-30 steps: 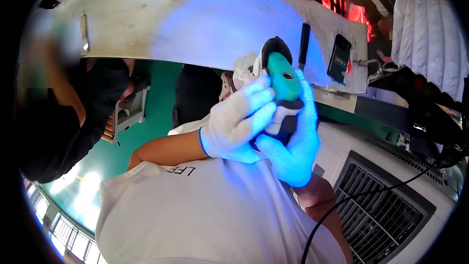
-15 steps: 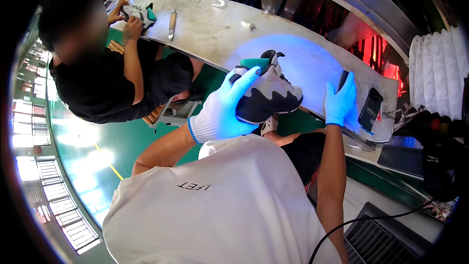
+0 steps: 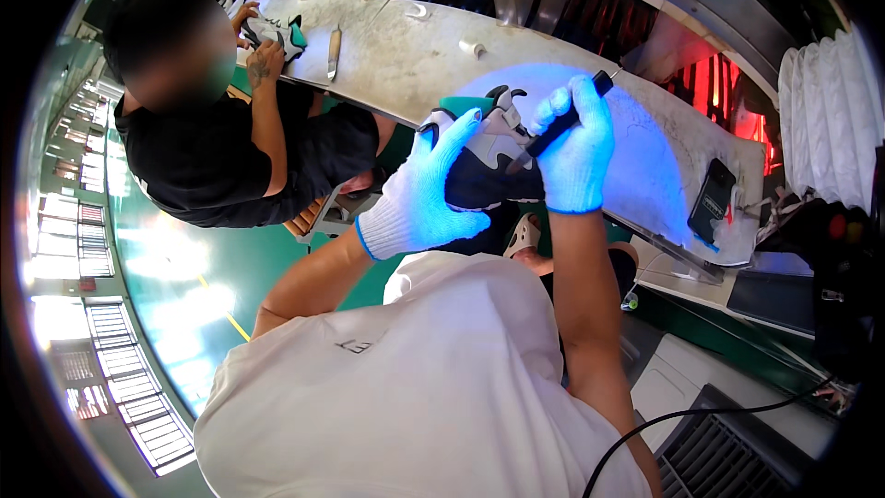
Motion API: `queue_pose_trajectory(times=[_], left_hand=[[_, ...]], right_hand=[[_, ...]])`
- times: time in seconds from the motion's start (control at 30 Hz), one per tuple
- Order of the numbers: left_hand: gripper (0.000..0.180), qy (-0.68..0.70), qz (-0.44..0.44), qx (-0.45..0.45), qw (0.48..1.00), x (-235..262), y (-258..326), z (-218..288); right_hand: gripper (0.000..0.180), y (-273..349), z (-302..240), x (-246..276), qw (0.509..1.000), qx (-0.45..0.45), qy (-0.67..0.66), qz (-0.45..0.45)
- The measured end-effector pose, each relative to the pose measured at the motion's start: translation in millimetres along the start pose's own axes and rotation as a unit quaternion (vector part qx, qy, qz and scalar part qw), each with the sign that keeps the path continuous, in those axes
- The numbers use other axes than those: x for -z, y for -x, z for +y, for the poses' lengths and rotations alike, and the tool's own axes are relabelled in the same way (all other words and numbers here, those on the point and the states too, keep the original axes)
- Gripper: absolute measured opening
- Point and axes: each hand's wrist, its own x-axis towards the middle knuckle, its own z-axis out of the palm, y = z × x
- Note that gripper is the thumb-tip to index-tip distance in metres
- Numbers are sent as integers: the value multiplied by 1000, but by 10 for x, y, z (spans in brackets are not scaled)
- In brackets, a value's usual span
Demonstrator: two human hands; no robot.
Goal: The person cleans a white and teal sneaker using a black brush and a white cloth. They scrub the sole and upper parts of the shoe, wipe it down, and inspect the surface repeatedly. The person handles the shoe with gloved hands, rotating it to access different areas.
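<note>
Both my hands wear white knit gloves tinted blue by the light. My left hand (image 3: 417, 192) is wrapped round the heel end of a sneaker (image 3: 487, 155) with black, grey and teal parts, holding it up at the bench's near edge. Closed round a slim black-handled tool (image 3: 557, 131), my right hand (image 3: 581, 159) is over the front part of the sneaker. The tool's lower tip is blurred against the shoe's side, so I cannot make out its kind. My right hand hides part of the toe.
Blue light falls on the long worn bench (image 3: 396, 51). A phone (image 3: 713, 198) lies to the right, near a white ribbed duct (image 3: 830, 124). At the left a seated co-worker (image 3: 207, 143) handles another shoe (image 3: 277, 35), with a wooden-handled tool (image 3: 334, 53) close by.
My right hand has swung left from over the bench to the sneaker, bringing the black-handled tool against its side. My left hand still holds the shoe in nearly the same place.
</note>
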Motion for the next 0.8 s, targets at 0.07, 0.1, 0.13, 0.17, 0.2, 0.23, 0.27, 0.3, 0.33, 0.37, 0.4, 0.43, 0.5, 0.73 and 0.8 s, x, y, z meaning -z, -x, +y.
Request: queue_pose_trajectory(times=[0.07,0.1,0.13,0.17,0.2,0.23,0.27,0.3,0.33,0.37,0.4,0.43,0.5,0.73,0.8], left_hand=[[127,-11,23,1,1000,-49,0,-41],[127,-4,25,8,1000,-62,-19,-76],[127,3,27,16,999,-64,-35,-126],[127,10,30,24,999,-64,-45,-161],[127,13,35,24,999,-70,-35,-166],[127,16,42,21,999,-84,-30,-155],[127,19,49,18,998,-93,-41,-144],[127,9,53,16,998,-91,-79,-135],[128,0,53,20,998,-97,-75,-130],[128,-10,52,23,998,-96,-77,-128],[129,1,37,36,999,-81,-100,-142],[129,-3,40,29,999,-82,-115,-146],[129,-11,46,16,999,-91,-123,-150],[132,-17,14,55,998,-19,-163,-127],[133,-32,13,39,999,-15,-159,-136]], right_hand=[[22,-45,54,-42,999,14,0,-29],[23,-59,49,-29,998,17,19,-52],[24,-69,66,-17,996,19,37,-75],[25,-52,86,12,997,16,48,-58],[25,-6,106,54,997,13,59,-41],[26,28,103,37,997,12,71,-27],[26,46,122,-3,997,27,70,9],[27,28,150,-68,999,27,34,-5],[27,70,207,-133,1000,21,-4,-14],[28,100,262,-150,999,15,-42,-22],[31,48,301,-22,997,-8,-70,-38],[33,-19,266,52,982,-32,-161,-98],[33,-59,301,145,960,-60,-209,-179],[37,20,342,-192,998,-12,-62,-19],[38,-80,338,-19,973,-70,-176,-129]])
